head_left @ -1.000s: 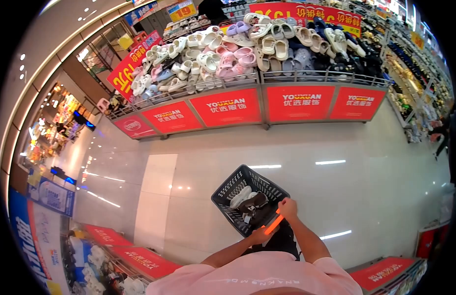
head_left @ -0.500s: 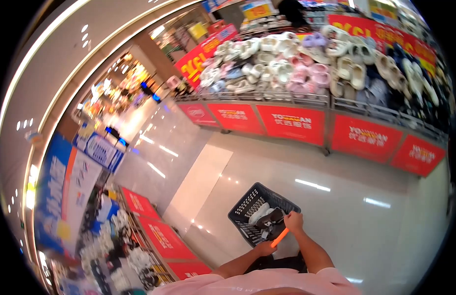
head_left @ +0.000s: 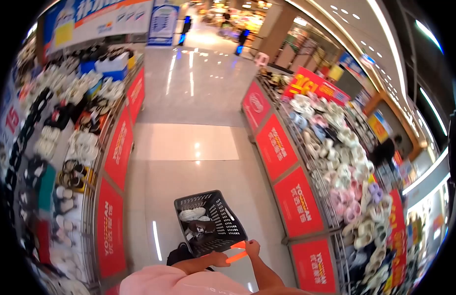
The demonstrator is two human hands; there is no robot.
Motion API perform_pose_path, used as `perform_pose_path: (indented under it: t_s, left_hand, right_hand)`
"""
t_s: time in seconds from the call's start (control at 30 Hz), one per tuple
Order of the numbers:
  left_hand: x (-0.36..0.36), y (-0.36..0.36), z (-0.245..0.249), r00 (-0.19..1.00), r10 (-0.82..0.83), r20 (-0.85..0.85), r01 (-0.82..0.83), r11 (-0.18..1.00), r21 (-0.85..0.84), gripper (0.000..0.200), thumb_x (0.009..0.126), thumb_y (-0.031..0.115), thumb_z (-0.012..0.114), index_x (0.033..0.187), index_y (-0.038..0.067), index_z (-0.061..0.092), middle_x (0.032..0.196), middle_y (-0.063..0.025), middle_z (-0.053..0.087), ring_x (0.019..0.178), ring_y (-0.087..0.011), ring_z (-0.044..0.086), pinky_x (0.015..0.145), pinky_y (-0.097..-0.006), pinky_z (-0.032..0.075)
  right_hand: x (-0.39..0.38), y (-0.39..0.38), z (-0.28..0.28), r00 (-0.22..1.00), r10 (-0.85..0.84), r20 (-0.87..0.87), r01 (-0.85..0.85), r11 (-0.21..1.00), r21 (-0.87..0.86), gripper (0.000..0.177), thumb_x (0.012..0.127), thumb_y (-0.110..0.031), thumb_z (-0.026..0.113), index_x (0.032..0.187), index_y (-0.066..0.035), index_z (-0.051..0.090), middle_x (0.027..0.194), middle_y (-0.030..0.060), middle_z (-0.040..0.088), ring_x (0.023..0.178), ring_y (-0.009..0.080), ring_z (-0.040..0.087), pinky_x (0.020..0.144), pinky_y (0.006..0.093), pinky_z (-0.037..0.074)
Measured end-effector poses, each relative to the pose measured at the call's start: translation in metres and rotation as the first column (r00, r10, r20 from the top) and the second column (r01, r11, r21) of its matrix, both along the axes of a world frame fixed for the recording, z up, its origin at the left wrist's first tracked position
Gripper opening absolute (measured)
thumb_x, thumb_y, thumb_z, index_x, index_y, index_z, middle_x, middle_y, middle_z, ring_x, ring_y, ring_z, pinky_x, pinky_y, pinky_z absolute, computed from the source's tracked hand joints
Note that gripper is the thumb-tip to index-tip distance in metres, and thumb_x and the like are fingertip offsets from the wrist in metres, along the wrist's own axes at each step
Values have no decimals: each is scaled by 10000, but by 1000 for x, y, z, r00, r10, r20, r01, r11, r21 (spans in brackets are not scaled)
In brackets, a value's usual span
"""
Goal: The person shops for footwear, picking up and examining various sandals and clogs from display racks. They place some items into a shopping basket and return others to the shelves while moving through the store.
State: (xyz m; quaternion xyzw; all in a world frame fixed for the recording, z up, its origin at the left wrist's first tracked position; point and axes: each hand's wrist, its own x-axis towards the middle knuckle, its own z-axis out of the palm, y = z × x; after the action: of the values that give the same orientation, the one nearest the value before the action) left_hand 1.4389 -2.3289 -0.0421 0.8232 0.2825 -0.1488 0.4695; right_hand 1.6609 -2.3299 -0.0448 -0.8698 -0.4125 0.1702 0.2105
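Observation:
A black perforated shopping basket [head_left: 228,216] hangs or stands low in front of me, above the tiled floor. Inside it lie a pair of white shoes [head_left: 192,214] and a dark pair of shoes [head_left: 202,227]. Its orange handle [head_left: 238,256] stretches between my hands, with a second orange strip beside it at the rim. My right hand [head_left: 253,249] is closed around the far end of the handle, by the basket's near right corner. At the other end, my left hand [head_left: 218,259] is closed on the handle too, its fingers partly hidden.
Shoe stands with red panels line both sides: the left stand [head_left: 115,147] and the right stand [head_left: 287,177] are heaped with shoes. Between them runs a shiny aisle floor [head_left: 188,108]. Ahead are black posts [head_left: 184,29] and a blue sign [head_left: 163,24]. A person [head_left: 385,150] is behind the right stand.
My view has turned left, so the aisle now runs straight ahead and the stand with pale shoes has swung to the right. Both hands stay on the basket handle; the basket has turned.

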Motion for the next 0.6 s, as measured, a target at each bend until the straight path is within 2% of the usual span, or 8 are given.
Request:
perform_pose_path:
  t_s: [0.07,0.17,0.23,0.3,0.43,0.5,0.57,0.6]
  left_hand:
    - [-9,24,22,997,1,-77,-5,998,-58,537,824,519,520,1160,131,677,1234,-139,628,1172,-343,563,920,-587,409]
    - [-12,43,7,995,102,1,-102,994,-34,547,811,509,533,1168,117,669,1246,-126,626,1181,-336,559,924,-578,417]
    - [-20,59,-2,978,197,72,-195,980,-37,537,815,505,531,1147,109,677,1241,-128,624,1186,-334,557,944,-604,408]
    - [-22,81,-11,964,264,0,-262,956,-133,527,821,498,533,1132,100,683,1249,-135,614,1201,-336,546,965,-602,406]
    - [-44,131,25,973,226,40,-226,974,-17,533,825,484,525,1118,68,682,1196,-167,638,1148,-364,577,961,-589,411]
    - [-48,147,7,938,331,104,-331,943,-20,482,797,479,628,1000,44,671,1020,-159,663,992,-357,623,824,-432,481]
    - [-59,154,5,811,505,294,-505,859,-81,441,800,446,668,974,41,659,1002,-148,645,947,-347,624,808,-434,486]
    - [-66,162,7,812,489,318,-507,862,-33,447,805,461,659,976,48,666,1003,-142,647,949,-339,625,807,-428,490]
  right_hand:
    - [-2,27,-1,997,79,17,-78,997,-17,275,795,-286,650,805,-15,696,798,201,691,781,381,674,719,449,534]
    - [0,65,-14,988,155,14,-155,988,-14,268,801,-246,659,795,20,682,745,195,682,654,333,689,629,423,553]
    - [-1,93,-28,987,113,-115,-119,992,-50,266,806,-273,649,792,-10,687,779,189,691,765,370,675,707,442,532]
    - [-12,122,-25,985,116,-124,-121,992,-32,251,815,-249,641,786,-2,678,753,187,687,720,352,683,680,431,538]
    - [-35,175,-4,942,94,-322,-108,994,-26,247,845,-217,617,767,16,635,704,177,670,650,326,686,637,414,541]
    - [-44,198,-9,942,327,-70,-320,943,95,245,847,-215,593,788,20,629,677,183,646,609,332,662,581,432,522]
    - [-47,222,-7,863,501,-62,-496,865,82,283,850,-276,592,769,-7,631,726,193,651,691,366,652,655,465,509]
    - [-48,235,-7,814,580,-35,-580,814,12,333,861,-343,598,782,-27,664,755,160,668,741,356,653,699,457,500]
